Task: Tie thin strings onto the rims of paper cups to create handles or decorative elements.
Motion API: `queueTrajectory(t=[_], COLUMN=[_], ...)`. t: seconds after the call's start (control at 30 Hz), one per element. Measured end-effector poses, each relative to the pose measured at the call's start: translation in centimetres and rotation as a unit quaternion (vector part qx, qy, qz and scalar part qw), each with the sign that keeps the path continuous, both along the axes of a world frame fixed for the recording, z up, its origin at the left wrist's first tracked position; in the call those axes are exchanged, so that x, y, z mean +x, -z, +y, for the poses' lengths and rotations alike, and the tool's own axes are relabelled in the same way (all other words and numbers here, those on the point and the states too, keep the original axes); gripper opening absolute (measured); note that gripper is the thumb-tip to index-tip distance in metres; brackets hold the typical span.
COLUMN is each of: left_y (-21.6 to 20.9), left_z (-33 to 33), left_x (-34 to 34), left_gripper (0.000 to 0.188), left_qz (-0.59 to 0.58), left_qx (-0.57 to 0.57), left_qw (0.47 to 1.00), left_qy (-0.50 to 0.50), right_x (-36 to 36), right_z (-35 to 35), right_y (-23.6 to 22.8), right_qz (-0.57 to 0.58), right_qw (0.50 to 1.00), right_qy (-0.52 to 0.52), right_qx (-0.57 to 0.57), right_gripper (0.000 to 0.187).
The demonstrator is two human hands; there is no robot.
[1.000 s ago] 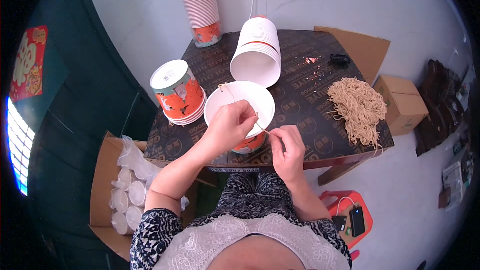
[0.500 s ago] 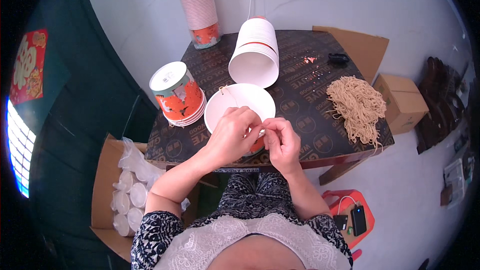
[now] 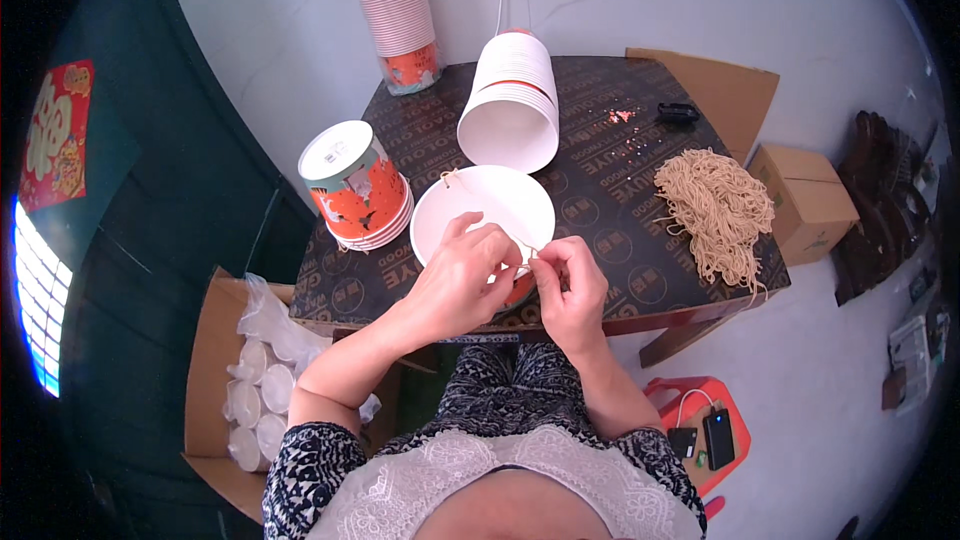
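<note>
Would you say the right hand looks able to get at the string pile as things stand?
Probably yes: nothing stands between the right hand and the string pile on the table, though that hand appears to be pinching a strand at the front cup.

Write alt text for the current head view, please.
A person's left hand and right hand meet at a thin cord by the near rim of a white-lined bucket on a dark table. Left of it stand upside-down orange buckets; behind lies a sideways stack; right is tangled tan cord.
</note>
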State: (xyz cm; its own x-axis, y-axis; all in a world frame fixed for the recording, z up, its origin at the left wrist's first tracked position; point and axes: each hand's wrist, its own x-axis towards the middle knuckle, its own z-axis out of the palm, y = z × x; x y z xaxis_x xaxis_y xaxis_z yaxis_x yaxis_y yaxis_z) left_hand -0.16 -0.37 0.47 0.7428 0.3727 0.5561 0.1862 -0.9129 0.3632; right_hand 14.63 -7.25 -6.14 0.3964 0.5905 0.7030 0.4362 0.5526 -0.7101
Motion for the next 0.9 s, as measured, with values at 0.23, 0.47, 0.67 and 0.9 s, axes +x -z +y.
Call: queueTrajectory(t=[0.23,0.47,0.67,0.9], left_y=[0.1,0.5,0.1,0.2], left_z=[0.3,0.3,0.4,0.2], left_x=[0.1,0.4,0.2,0.4], left_gripper=[0.015,0.014,0.018,0.016], left_qz=[-0.037,-0.031,-0.009,-0.025], left_qx=[0.020,0.003,0.039,0.032], left_qw=[0.999,0.999,0.998,0.998], left_qy=[0.029,0.015,0.048,0.049], right_x=[0.4,0.6,0.6,0.1], right_z=[-0.6,-1.2,-1.0,-1.4], right_y=[-0.7,-0.3,0.0,-0.7], right_qz=[-0.101,0.030,0.122,0.102], right_qw=[0.995,0.991,0.978,0.984], right_qy=[-0.001,-0.115,-0.159,-0.131], right_qx=[0.024,-0.054,-0.052,-0.059], right_gripper=[0.012,0.006,0.006,0.003])
